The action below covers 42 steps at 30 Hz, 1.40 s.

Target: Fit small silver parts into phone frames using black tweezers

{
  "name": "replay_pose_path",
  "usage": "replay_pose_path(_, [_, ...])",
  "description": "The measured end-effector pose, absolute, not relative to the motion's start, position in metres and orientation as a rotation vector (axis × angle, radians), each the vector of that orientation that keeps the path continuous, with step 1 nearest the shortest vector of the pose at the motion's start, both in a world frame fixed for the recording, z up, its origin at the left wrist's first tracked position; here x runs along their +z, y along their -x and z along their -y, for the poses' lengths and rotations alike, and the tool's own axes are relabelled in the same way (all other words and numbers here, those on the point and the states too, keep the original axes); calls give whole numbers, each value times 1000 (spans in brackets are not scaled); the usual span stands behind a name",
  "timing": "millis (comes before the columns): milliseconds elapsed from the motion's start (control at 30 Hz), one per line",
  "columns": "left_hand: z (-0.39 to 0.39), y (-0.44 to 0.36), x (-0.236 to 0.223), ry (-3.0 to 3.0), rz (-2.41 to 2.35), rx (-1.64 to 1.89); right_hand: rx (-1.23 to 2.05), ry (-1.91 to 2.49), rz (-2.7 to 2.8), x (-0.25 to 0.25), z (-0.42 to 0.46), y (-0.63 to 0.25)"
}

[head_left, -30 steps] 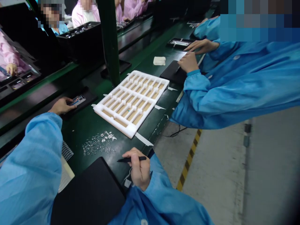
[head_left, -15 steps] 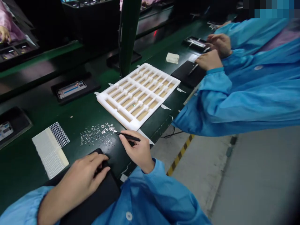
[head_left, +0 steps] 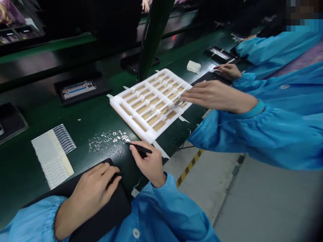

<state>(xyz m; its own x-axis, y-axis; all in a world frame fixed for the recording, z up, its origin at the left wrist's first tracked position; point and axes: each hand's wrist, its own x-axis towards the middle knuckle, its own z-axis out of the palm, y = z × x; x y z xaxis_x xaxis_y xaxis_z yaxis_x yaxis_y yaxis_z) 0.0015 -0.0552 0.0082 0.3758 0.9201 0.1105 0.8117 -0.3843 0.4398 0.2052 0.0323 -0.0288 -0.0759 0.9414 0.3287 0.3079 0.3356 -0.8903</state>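
My right hand is closed around black tweezers. Their tips reach the right edge of a scatter of tiny shiny metal pieces on the green table; whether they pinch a piece I cannot tell. My left hand rests on a black pad in front of me, fingers bent and thumb apart from them, with nothing visible in it. Left of the pieces lies a pale sheet with rows of thin strips. Beyond them is a white foam tray with several long slots.
A co-worker's hand holds a shiny metal tool over the tray's right side. Phone frames lie on black holders, one behind the pieces and another farther right. A dark post rises behind the tray; a whitish stack lies near it.
The co-worker's nearer hand has reached left over the tray with a metal tool. My hands keep nearly the same positions while the view has shifted slightly.
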Motion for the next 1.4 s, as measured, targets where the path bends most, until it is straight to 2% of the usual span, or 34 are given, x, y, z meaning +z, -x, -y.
replay_pose_path(500, [55,-1,8,-2311,-1504,502,1111,1123,1544,-31,-30,-219])
replay_pose_path(833, [55,-1,9,-2347,-1519,495,1127,1131,1517,-37,-32,-219])
replay_pose_path(1133, [54,-1,9,-2374,-1510,499,948,1156,1518,-38,-33,-211])
replay_pose_path(1400, [55,-1,7,-2347,-1509,509,915,1153,1558,-35,-36,-210])
